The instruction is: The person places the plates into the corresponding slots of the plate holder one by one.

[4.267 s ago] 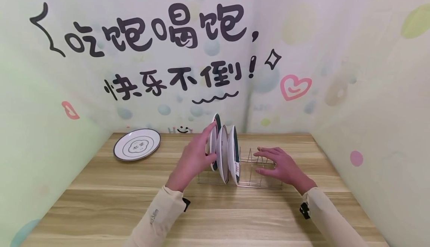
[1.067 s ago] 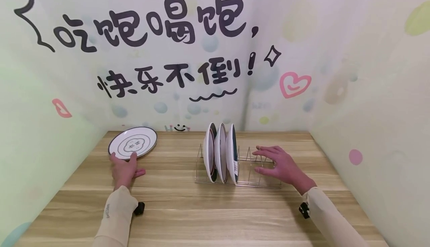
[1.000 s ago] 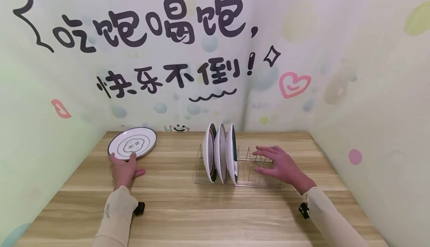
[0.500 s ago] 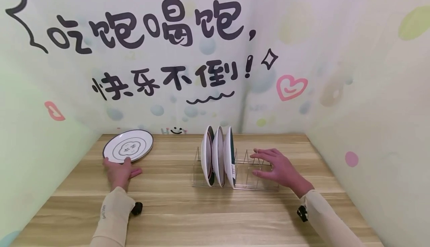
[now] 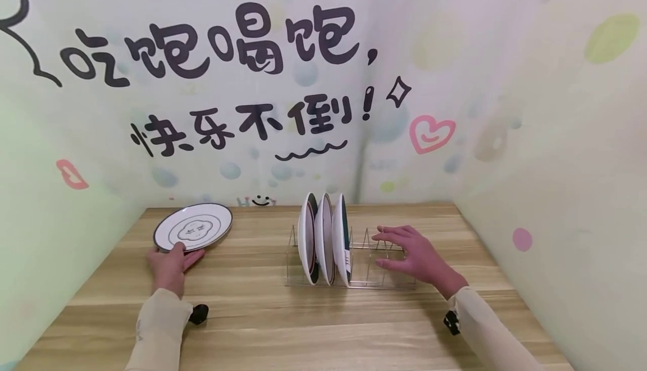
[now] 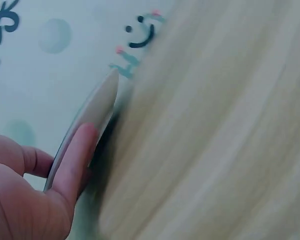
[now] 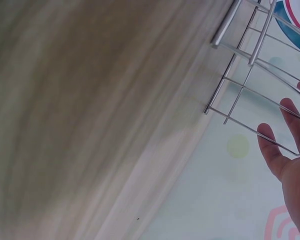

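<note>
The work surface was a light wood-grain tabletop (image 5: pixel 253 326) with streaks running from side to side. It was bounded by a pale back wall (image 5: pixel 212 0), a pale green left wall (image 5: pixel 45 247) and a cream right wall (image 5: pixel 571 191). The back wall bore two rows of large black Chinese characters (image 5: pixel 259 121), a wavy black line (image 5: pixel 311 151) below them, and a pink heart outline (image 5: pixel 432 136) to their right. The right wall bore a light green oval (image 5: pixel 611 38) and a purple dot (image 5: pixel 522 239).

The round white plate with a dark blue rim (image 5: pixel 197 228) was located at the back left of the tabletop, printed face up. The left hand (image 5: pixel 168 267) pinched its near edge: thumb over the rim, fingers on the underside. In the left wrist view, a dark shadow lay between plate and tabletop.

The silver wire rack (image 5: pixel 374 288) stood right of the plate, well apart from it. Three white dishes (image 5: pixel 324 242) stood on edge, side by side, in its left portion. The right hand (image 5: pixel 417 256) was positioned at the rack's right end, thumb and fingers spread; the pressure applied could not be determined.
</note>
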Available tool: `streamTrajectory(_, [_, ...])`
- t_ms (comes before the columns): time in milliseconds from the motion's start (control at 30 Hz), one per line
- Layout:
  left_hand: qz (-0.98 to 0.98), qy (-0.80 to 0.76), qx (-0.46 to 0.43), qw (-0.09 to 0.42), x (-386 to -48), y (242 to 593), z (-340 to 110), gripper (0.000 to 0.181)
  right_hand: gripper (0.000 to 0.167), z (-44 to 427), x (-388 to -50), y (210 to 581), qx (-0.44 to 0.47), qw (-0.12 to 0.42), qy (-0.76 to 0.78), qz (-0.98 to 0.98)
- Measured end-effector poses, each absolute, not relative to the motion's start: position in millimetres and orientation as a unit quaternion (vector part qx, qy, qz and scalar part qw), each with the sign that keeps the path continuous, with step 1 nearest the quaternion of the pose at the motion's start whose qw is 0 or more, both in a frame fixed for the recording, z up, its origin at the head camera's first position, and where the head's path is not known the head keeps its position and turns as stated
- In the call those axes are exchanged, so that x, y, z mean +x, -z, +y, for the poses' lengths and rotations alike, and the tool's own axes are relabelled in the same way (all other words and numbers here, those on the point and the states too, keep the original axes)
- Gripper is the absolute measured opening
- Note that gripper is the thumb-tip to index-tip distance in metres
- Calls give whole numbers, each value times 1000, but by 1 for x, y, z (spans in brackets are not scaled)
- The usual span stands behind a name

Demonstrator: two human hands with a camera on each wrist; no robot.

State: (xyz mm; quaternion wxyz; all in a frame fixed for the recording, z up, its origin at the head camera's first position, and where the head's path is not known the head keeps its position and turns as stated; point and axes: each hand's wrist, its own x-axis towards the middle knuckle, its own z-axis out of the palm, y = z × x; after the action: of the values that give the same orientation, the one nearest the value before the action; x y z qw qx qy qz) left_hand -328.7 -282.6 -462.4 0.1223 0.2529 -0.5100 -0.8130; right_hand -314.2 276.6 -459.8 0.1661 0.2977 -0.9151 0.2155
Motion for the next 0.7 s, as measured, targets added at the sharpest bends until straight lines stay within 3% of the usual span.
streamTrajectory(233, [-433, 872, 220, 57, -316, 436, -289, 81, 56, 276, -313, 459, 300, 171, -215, -913])
streamTrajectory(433, [-456, 875, 158, 41, -311, 410, -282, 98, 55, 277, -313, 458, 300, 170, -213, -914])
streamTrajectory(700, [-544, 838, 48, 9, -299, 381, -268, 101, 55, 275, -313, 459, 302, 172, -217, -912])
